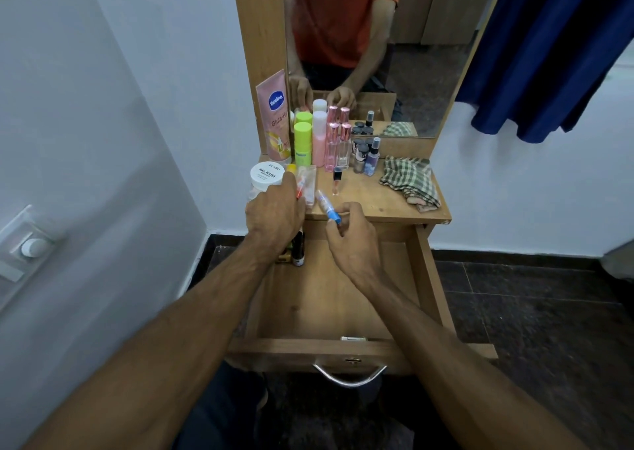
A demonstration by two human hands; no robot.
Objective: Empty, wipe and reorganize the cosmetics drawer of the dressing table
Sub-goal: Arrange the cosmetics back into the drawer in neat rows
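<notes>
Currently, over my open drawer point(329, 298), right hand point(350, 240) pinching blue pen point(328, 207), left hand point(274, 211) gripping red pen point(300, 189), cloth point(410, 180) beyond drawer.

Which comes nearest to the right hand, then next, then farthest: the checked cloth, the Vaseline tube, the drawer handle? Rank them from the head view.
1. Checked cloth: on the tabletop's right side, just beyond and right of the right hand.
2. Vaseline tube: leaning at the tabletop's back left corner, beside the mirror frame.
3. Drawer handle: on the open drawer's front, closest to the person.
</notes>
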